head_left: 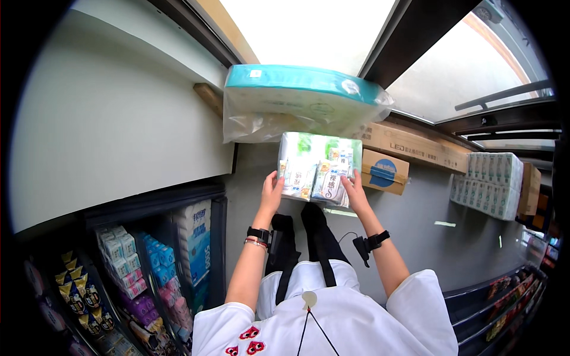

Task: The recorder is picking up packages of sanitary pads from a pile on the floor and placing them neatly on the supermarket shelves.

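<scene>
I hold a plastic-wrapped white and green pack (304, 142), which looks like tissue paper, in front of me with both hands. On its top lie several small soft packets (330, 183) in white, blue and yellow wrappers. My left hand (272, 191) grips the left near corner, thumb on the side. My right hand (355, 192) grips the right side, its fingers closed along the edge. The undersides of both hands are hidden. Just beyond stands a large clear-wrapped bundle (303, 89) with a teal top, by the window.
A brown carton (385, 172) with a blue round mark and a long carton (415, 145) stand at the right. Farther right is a wrapped stack of white packs (488, 185). Shelves of packaged goods (127, 261) are at the left, a dark rack (493, 302) lower right.
</scene>
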Demonstrator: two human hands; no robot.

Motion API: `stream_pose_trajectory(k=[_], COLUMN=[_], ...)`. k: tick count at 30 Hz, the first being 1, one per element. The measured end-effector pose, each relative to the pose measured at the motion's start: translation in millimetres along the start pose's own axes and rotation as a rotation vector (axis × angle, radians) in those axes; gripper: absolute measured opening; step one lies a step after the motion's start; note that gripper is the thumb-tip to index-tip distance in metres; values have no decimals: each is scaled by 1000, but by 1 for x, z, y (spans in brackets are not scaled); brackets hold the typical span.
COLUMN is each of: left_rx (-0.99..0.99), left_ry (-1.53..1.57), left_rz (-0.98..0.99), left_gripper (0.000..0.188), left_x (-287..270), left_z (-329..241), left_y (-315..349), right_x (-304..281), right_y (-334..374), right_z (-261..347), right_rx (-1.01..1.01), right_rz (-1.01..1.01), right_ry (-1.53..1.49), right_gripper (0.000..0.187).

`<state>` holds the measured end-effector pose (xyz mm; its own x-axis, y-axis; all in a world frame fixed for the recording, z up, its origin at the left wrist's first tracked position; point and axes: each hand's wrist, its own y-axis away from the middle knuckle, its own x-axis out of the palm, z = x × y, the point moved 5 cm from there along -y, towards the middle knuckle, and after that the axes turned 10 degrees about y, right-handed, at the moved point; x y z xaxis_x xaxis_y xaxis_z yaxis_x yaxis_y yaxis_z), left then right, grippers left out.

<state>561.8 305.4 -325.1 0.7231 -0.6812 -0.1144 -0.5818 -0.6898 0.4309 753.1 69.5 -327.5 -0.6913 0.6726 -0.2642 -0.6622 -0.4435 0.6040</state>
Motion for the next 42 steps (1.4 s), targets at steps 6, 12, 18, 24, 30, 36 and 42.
stream_pose_trajectory(k=[6, 12, 18, 24, 30, 36, 42], left_rx=[101, 290, 318, 152, 55, -67, -173], left_ry=[-142, -336, -381, -292, -293, -165, -45], left_rz=[-110, -198, -491, -722, -983, -1308, -1440], left_gripper=[49, 47, 51, 43, 35, 31, 33], left_x=[-42, -96, -166, -220, -243, -246, -257], left_z=[-45, -92, -60, 37, 126, 192, 242], left_y=[59, 173, 315, 501, 690, 829, 889], right_x=[-43, 14, 118, 242, 360, 474, 568], right_y=[3, 55, 124, 185, 281, 415, 512], right_z=[-51, -114, -118, -106, -140, -181, -205], right_rx=[-8, 112, 61, -260, -486, -566, -599], right_rz=[-472, 179, 562, 781, 944, 1147, 1349], right_ry=[-62, 421, 650, 844, 905, 1093, 1181], right_gripper=[27, 53, 51, 50, 50, 36, 29])
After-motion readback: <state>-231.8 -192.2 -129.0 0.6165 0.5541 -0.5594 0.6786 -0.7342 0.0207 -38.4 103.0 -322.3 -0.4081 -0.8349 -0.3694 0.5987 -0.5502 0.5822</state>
